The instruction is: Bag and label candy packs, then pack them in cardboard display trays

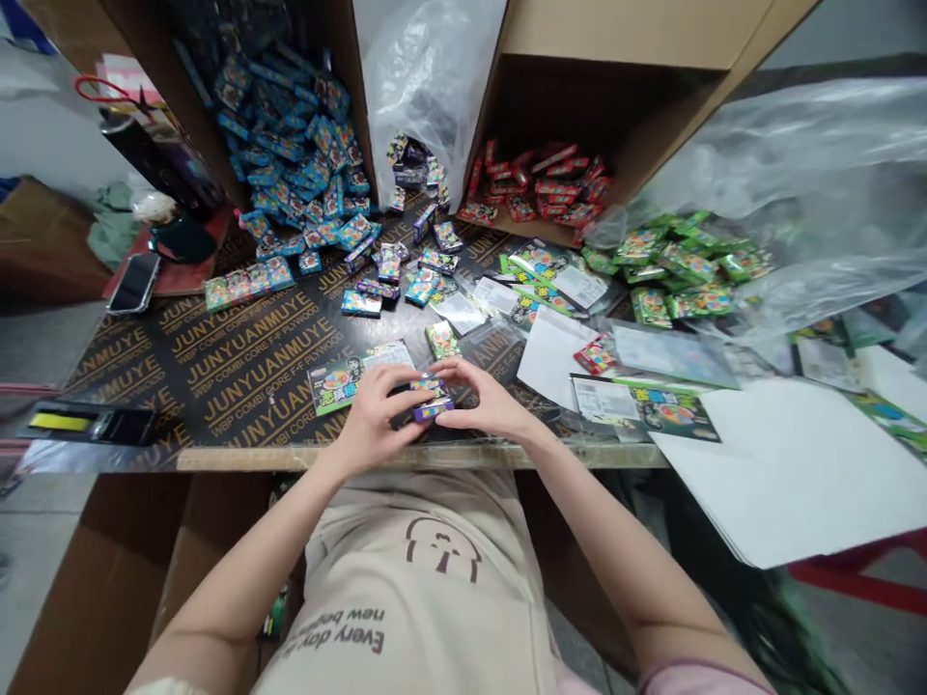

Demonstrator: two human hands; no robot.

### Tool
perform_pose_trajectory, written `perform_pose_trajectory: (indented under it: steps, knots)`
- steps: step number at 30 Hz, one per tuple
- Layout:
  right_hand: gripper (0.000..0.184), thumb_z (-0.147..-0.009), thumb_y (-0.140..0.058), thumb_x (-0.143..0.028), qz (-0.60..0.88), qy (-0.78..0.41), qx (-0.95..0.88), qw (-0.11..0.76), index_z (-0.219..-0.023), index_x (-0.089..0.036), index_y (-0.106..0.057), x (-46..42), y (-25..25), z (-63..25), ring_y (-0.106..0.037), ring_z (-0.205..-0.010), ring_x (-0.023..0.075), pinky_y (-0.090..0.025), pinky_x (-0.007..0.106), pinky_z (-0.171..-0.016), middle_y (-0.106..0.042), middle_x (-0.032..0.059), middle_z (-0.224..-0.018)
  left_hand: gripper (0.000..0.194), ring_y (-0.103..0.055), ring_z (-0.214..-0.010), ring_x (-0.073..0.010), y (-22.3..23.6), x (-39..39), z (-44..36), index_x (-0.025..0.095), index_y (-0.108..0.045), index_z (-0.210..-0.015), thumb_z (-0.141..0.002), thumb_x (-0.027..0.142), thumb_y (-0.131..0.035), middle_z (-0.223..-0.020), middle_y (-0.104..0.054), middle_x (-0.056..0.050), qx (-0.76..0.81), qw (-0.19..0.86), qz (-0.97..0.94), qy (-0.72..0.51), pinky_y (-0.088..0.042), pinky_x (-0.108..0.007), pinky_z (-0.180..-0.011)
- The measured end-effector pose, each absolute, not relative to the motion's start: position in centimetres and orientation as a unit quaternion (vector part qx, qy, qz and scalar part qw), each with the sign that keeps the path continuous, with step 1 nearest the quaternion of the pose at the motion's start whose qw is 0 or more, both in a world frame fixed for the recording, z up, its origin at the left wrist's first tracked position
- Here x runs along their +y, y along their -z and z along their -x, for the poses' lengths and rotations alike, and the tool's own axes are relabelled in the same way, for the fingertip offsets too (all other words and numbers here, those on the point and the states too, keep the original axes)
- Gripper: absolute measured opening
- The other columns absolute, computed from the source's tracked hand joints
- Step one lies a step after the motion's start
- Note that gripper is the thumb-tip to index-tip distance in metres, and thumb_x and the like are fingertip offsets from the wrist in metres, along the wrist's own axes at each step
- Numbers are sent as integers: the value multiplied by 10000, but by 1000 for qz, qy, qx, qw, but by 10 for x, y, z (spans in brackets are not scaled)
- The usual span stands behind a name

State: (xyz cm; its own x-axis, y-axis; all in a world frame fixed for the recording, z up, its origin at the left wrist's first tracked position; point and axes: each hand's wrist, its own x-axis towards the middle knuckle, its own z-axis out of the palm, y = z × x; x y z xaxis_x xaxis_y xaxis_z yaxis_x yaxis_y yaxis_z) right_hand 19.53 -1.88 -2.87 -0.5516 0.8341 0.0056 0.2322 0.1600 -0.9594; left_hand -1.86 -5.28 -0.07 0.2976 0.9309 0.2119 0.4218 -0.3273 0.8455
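Near the table's front edge, a small purple printed box sits between my two hands. My left hand has its fingers closed on the box's left side. From the right, my right hand grips it with thumb and fingers. Whether another box lies under or behind it, I cannot tell. A green printed box lies just beyond my fingers. Partly under my left hand is a flat green printed packet. Farther back lie loose purple boxes and blue boxes.
Blue boxes spill from a carton at back left. Red boxes fill another carton, with green boxes by clear plastic at right. A joined row of boxes, a phone and white sheets lie around.
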Motion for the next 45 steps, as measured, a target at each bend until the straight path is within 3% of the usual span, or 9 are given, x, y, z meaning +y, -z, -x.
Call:
perform_pose_trajectory:
  steps: [2, 7, 15, 19, 22, 25, 34, 41, 45]
  knots:
    - [711, -670, -749, -555, 379, -531, -703, 284, -1254, -229, -508, -19, 30, -195, -607, -1064, 279, -466, 486, -964, -604, 100, -1196, 220, -621, -925, -227, 2, -50, 16, 191, -721, -898, -768, 362, -676, -914, -703, -76, 502, 401, -663, -385, -466, -401, -898]
    - [1021, -620, -821, -486, 330, -383, -801, 320, -1470, -302, -287, -23, 19, -194, -260, -1426, 329, -237, 538, -1153, -279, 103, -1548, 487, -630, -694, -146, 17, -38, 15, 145, -671, -996, -573, 315, -842, -771, -697, -22, 508, 625, -410, -427, -500, -292, -731]
    - [818, -679, -757, -445, 265, -308, -857, 318, -1402, -302, -401, -25, 25, -187, -486, -1242, 294, -333, 482, -1052, -557, 88, -1315, 690, -581, -539, -106, 22, -32, 16, 136, -607, -1162, -540, 285, -866, -592, -652, 32, 488, 697, -360, -384, -453, -246, -642]
    - [698, -637, -720, -407, 376, -230, -829, 344, -1292, -308, -502, -20, 28, -191, -557, -1117, 309, -304, 494, -1024, -629, 64, -1182, 666, -645, -926, -223, 34, -18, 25, 167, -557, -1276, -709, 471, -730, -986, -712, -96, 547, 527, -530, -378, -454, -372, -879]
    - [651, -643, -712, -399, 466, -153, -797, 352, -1252, -280, -516, -7, 36, -199, -548, -1113, 325, -291, 499, -1012, -628, 81, -1189, 880, -460, -1258, -332, 49, -7, 39, 188, -488, -1358, -599, 516, -788, -1361, -530, -164, 597, 275, -706, -266, -288, -495, -1072]
    - [665, -660, -719, -382, 488, -110, -802, 327, -1275, -277, -490, 5, 48, -204, -498, -1199, 342, -253, 507, -1028, -616, 83, -1245, 1061, -473, -1228, -341, 61, -6, 48, 161, -341, -1456, -556, 473, -811, -1320, -538, -167, 580, 163, -787, -136, -237, -523, -1092]
    - [921, -638, -765, -441, 394, -307, -823, 270, -1429, -290, -317, -2, 57, -199, -455, -1301, 331, -147, 557, -1102, -512, 120, -1396, 1141, -521, -1214, -279, 53, -29, 55, 200, -58, -1525, -641, 428, -743, -1275, -576, -116, 528, 198, -807, -175, -138, -534, -1147]
    - [1100, -565, -789, -633, 415, -295, -810, 290, -1474, -267, -290, -9, 52, -194, -293, -1409, 342, -131, 546, -1128, -449, 154, -1454, 1102, -552, -1170, -300, 50, -33, 56, 205, -102, -1520, -656, 441, -744, -1239, -604, -111, 518, 174, -808, -221, -249, -535, -1114]
    - [803, -813, -627, -557, 386, -291, -829, 283, -1482, -290, -272, -21, 46, -188, -483, -1270, 250, -117, 496, -1144, -626, 83, -1267, 1127, -557, -1150, -313, 53, -31, 50, 205, -94, -1521, -643, 468, -750, -1217, -613, -109, 518, 164, -808, -228, -308, -525, -1078]
